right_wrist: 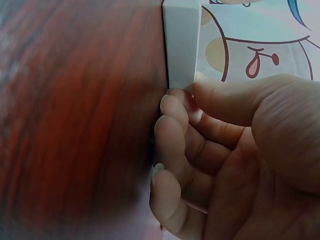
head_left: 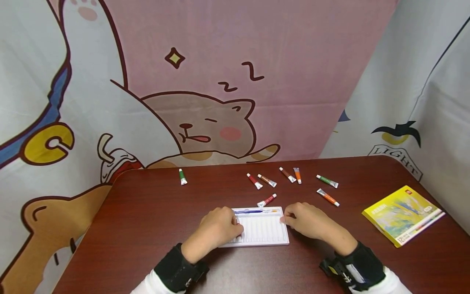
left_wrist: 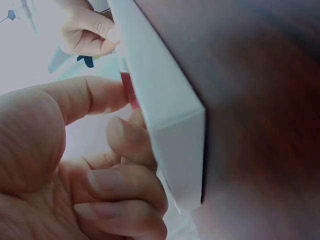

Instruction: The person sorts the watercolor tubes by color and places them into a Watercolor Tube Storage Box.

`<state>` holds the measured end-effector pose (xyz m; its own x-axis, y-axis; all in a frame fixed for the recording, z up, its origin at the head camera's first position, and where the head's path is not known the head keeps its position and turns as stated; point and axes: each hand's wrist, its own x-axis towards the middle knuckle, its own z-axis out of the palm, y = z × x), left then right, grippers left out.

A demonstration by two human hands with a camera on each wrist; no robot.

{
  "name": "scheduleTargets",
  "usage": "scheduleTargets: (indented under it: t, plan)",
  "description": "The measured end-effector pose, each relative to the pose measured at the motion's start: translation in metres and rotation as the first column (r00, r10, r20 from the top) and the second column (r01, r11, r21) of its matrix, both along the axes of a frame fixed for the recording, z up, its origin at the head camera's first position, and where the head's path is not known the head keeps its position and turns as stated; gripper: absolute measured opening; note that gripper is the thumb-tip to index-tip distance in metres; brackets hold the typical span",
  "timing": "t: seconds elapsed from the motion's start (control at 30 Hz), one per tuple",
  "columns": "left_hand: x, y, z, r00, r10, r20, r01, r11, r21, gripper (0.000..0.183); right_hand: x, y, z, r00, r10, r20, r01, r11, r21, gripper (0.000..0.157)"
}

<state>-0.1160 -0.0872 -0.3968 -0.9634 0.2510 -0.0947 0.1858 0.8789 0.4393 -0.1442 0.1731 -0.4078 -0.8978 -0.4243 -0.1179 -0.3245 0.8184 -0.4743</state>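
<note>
A white plastic tray with narrow slots lies on the table, a blue paintbrush along its far side. At the tray's left end my left hand pinches a small paint tube between thumb and index finger, mostly hidden by the hand. Its red end shows at the tray's edge in the left wrist view, the other fingers curled beside the tray wall. My right hand grips the tray's right edge, thumb on top and index finger against the side, as the right wrist view shows.
Just behind the tray lies a red paint tube. Several more tubes lie scattered farther back, among them a green tube and an orange tube. A yellow box sits at the right, and a green tube at the far left.
</note>
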Motion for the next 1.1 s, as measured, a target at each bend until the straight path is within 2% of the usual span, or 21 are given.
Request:
scheduleTargets:
  t: [0.27, 0.43, 0.6, 0.83, 1.0, 1.1]
  plan:
    - [-0.0003, 0.0030, -0.0011, 1.000, 0.007, -0.020, -0.007, 1.000, -0.016, 0.041, -0.0014, 0.0002, 0.0009, 1.000, 0.012, 0.011, -0.012, 1.000, -0.001, 0.025]
    - [-0.0009, 0.0035, -0.0011, 1.000, 0.009, -0.003, -0.009, 1.000, -0.008, 0.036, -0.0020, 0.0005, 0.0006, 1.000, 0.013, 0.017, -0.013, 1.000, -0.006, 0.026]
    - [-0.0003, 0.0033, -0.0014, 1.000, 0.006, -0.017, -0.005, 1.000, 0.009, 0.031, -0.0024, 0.0006, -0.0001, 1.000, 0.016, 0.015, -0.015, 1.000, -0.005, 0.025]
    - [0.0021, 0.0003, 0.0030, 0.999, -0.045, 0.005, 0.044, 0.997, 0.069, 0.032, -0.0016, 0.0009, -0.0006, 1.000, 0.008, 0.019, -0.008, 1.000, -0.005, 0.026]
    - [0.0022, -0.0024, 0.0062, 0.996, -0.091, 0.022, 0.089, 0.993, 0.079, 0.031, -0.0016, 0.0007, -0.0007, 1.000, 0.008, 0.026, -0.007, 1.000, -0.009, 0.025]
    - [0.0023, -0.0028, 0.0064, 0.995, -0.095, 0.038, 0.091, 0.992, 0.082, 0.033, -0.0017, 0.0005, -0.0007, 1.000, 0.011, 0.026, -0.011, 1.000, -0.011, 0.024]
